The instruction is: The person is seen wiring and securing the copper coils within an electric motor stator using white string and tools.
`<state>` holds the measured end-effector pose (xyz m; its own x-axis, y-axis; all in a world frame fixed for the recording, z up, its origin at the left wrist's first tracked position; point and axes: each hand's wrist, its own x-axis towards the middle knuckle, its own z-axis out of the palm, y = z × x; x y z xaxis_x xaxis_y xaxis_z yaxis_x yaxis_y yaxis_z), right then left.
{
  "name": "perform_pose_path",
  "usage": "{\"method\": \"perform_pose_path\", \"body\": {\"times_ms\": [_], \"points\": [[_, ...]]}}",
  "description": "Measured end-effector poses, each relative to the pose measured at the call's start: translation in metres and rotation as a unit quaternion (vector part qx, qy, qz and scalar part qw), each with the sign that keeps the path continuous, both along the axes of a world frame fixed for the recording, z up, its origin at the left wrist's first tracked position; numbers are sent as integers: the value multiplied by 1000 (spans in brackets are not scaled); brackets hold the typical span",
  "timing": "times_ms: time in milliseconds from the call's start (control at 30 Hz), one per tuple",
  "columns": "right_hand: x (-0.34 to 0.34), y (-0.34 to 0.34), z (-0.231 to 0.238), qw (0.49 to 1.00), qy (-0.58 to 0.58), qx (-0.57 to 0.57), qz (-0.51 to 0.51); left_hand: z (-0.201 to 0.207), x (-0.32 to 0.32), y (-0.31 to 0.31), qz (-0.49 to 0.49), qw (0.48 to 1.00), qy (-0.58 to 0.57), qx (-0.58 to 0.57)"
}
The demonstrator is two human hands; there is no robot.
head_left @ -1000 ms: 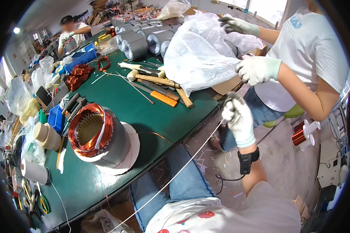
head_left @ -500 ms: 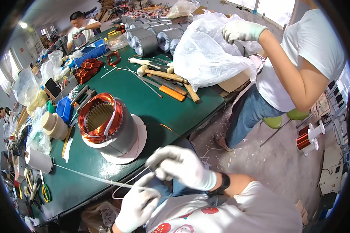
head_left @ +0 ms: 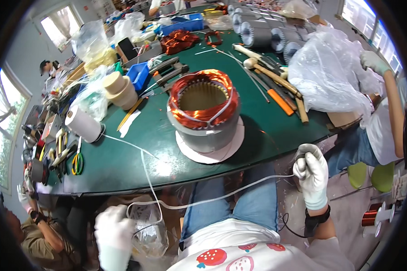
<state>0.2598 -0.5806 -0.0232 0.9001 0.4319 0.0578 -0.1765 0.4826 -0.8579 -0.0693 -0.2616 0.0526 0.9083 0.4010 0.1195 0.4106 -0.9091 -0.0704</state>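
Note:
My right hand (head_left: 311, 174), in a white glove with grey fingertips, is closed on one end of a white cord (head_left: 221, 197). From there the cord sags leftward across my lap to a loop beside my left hand (head_left: 114, 230). That gloved hand is low and slightly blurred, its fingers curled in at the loop. Another stretch of cord climbs over the table edge to a white spool (head_left: 83, 124) lying on its side. In front of me stands a grey motor stator (head_left: 206, 135) with a ring of copper windings (head_left: 203, 118), tied with white cord, on a round pale board (head_left: 230, 151).
A hammer (head_left: 276, 77) and an orange-handled tool (head_left: 280, 102) lie right of the stator on the green table (head_left: 267, 140). Green-handled scissors (head_left: 78, 162) are at the left edge. Behind are blue bins (head_left: 138, 76) and more stators (head_left: 257, 34). Co-workers are on both sides.
My hands have moved far apart, the right one rightward and the left one leftward, drawing the cord out between them. My view has turned, so the stator sits farther right.

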Motion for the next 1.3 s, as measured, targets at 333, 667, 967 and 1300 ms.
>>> {"method": "perform_pose_path", "body": {"times_ms": [333,667,967,1300], "points": [[-55,83,29,983,20,97,153,-6,76,-36,-280,874,-204,-340],[-21,41,23,982,-82,136,103,-77,119,-67,-377,758,-107,-521],[38,10,11,975,-177,129,45,-108,61,-48,-289,813,47,-503],[-42,83,23,976,-85,-130,154,-63,85,-45,-245,907,-84,-333]]}}
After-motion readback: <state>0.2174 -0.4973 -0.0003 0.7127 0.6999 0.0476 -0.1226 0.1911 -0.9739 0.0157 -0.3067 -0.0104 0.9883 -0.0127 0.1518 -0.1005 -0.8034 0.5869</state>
